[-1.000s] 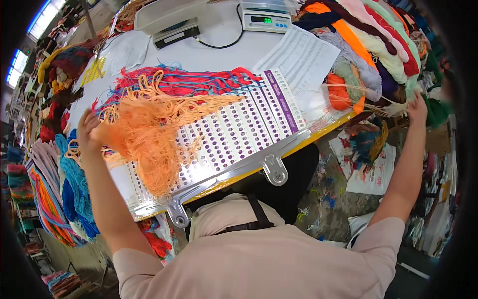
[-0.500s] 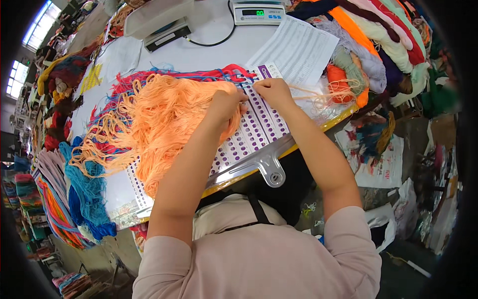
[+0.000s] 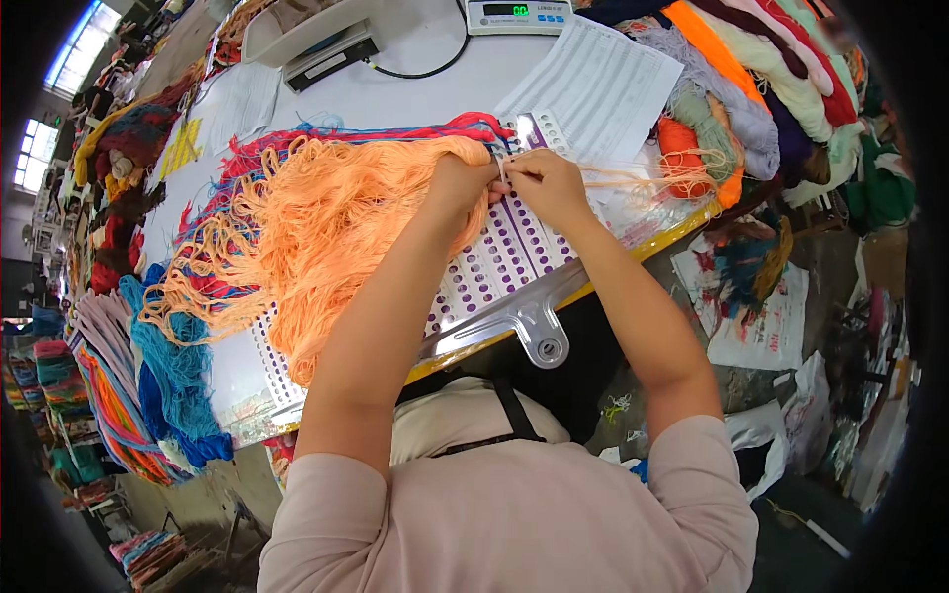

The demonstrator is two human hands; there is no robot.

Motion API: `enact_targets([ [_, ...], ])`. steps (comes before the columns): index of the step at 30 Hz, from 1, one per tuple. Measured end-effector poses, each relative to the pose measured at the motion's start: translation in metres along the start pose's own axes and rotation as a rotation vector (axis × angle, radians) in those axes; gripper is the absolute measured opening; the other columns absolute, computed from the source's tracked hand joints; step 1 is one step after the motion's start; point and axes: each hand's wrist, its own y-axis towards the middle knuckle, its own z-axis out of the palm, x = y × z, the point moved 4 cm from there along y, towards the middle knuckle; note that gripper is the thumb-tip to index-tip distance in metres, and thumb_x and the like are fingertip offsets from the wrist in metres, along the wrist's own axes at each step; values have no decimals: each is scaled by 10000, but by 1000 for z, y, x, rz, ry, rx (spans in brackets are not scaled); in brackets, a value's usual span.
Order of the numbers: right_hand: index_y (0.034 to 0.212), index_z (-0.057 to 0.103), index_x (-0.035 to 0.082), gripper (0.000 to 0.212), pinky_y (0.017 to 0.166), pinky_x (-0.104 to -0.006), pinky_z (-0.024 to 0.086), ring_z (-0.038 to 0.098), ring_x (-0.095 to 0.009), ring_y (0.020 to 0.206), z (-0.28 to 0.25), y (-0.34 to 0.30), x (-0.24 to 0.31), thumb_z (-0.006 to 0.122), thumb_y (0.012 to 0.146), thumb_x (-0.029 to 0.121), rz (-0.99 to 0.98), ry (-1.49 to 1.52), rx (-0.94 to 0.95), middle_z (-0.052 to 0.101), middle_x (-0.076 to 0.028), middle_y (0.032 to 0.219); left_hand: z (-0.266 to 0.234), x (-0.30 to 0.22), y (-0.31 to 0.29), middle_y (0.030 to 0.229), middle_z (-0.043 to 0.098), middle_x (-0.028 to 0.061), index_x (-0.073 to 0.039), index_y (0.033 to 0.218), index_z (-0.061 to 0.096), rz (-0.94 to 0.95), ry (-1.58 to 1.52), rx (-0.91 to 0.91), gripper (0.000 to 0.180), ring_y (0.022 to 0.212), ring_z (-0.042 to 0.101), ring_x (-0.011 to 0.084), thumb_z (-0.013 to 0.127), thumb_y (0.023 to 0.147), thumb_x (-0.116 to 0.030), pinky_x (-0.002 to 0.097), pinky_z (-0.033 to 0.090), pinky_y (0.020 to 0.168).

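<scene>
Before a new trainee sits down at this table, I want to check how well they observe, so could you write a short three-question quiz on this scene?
1. Multiple choice: what colour is the thread bundle at the left hand?
A) Dark green
B) Peach-orange
C) White

2. True or false: the right hand is close beside the left hand.

3. Short answer: what metal thing juts over the near edge of the table?

Key:
1. B.
2. True; the two hands nearly meet above the strips with purple-ringed holes.
3. A silver clip.
</scene>
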Motion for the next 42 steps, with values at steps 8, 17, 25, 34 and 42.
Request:
enact_targets([
  [8, 1001, 698, 62, 231, 699, -338, 502, 633, -235, 807, -12, 6, -3, 645, 796, 155, 128, 48, 157, 643, -70, 895, -40, -38, -11, 617, 542, 65, 18, 745, 586, 220, -63, -110, 174, 583, 571, 171, 496, 835, -100, 284, 487, 521],
  [17, 827, 641, 70, 48, 761, -397, 473, 567, -273, 903, -1, 3, 9, 612, 817, 107, -163, -512, 124, 570, -90, 910, -55, -37, -21, 834, 615, 97, -1, 899, 575, 177, -687, 216, 122, 717, 598, 164, 507, 839, -82, 261, 497, 625],
  [25, 890, 591, 43, 76, 823, -431, 448, 550, -328, 928, -4, 10, 14, 568, 826, 77, -179, -193, 80, 580, -127, 943, 3, -14, -15, 955, 649, 109, 30, 1021, 604, 52, 348, 237, 186, 729, 631, 154, 563, 860, -53, 291, 518, 605],
  [34, 995, 588, 26, 224, 900, -404, 437, 540, -305, 1012, 3, 0, 19, 603, 782, 94, -268, -377, 94, 581, -117, 1020, -277, -108, -63, 793, 568, 35, 12, 1104, 563, 629, -80, -296, 248, 584, 482, 98, 541, 885, -102, 218, 444, 539],
  [42, 977, 612, 46, 210, 856, -377, 458, 568, -290, 958, -3, -5, 40, 638, 786, 128, -102, -181, -54, 594, -113, 999, -215, -117, -96, 1125, 598, 162, -14, 1113, 507, 700, -138, -286, 222, 771, 658, 211, 528, 893, -37, 281, 543, 592],
])
